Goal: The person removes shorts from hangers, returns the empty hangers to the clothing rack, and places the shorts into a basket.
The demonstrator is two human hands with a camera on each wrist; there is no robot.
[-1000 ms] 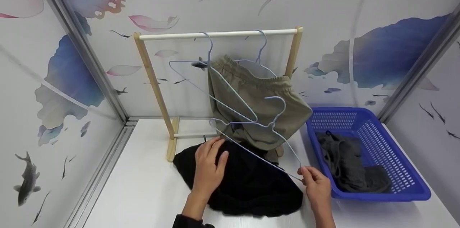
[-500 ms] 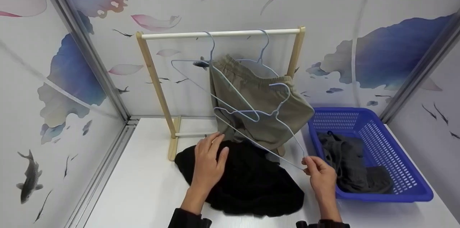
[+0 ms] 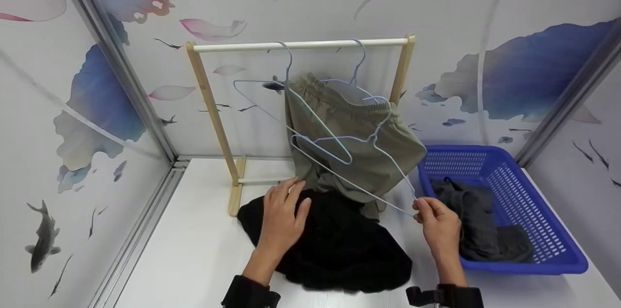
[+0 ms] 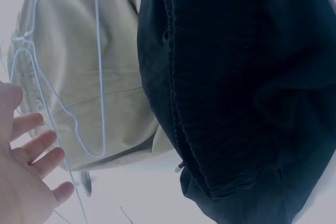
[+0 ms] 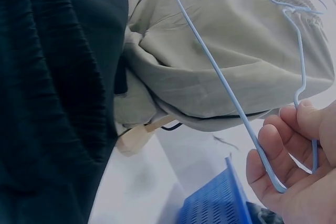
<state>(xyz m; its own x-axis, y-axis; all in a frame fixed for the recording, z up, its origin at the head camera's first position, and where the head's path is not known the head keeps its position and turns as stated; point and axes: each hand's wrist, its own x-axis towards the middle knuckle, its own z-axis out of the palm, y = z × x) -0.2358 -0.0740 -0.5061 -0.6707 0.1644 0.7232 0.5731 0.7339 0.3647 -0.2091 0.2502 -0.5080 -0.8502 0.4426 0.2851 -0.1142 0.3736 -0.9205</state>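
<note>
My right hand (image 3: 439,225) pinches one lower corner of a light-blue wire hanger (image 3: 373,138), its hook pointing up and its far end reaching left in front of khaki shorts (image 3: 349,123). In the right wrist view, thumb and fingers close around the hanger's (image 5: 223,81) bent corner. A black garment (image 3: 344,254) with a gathered elastic waistband lies bunched on the table. Over its left part, my left hand (image 3: 282,216) is held with fingers extended, gripping nothing. The left wrist view puts that hand (image 4: 31,163) beside the hanger wires, apart from the black waistband (image 4: 210,87).
A wooden rack with a white rail (image 3: 233,48) stands at the back, carrying two more blue hangers (image 3: 290,63); the khaki shorts hang there. At right, a blue perforated basket (image 3: 533,267) holds a dark grey garment (image 3: 478,220). Patterned panels enclose the table.
My right hand has raised the hanger and shifted it slightly right, away from the black garment. The left hand stays almost where it was.
</note>
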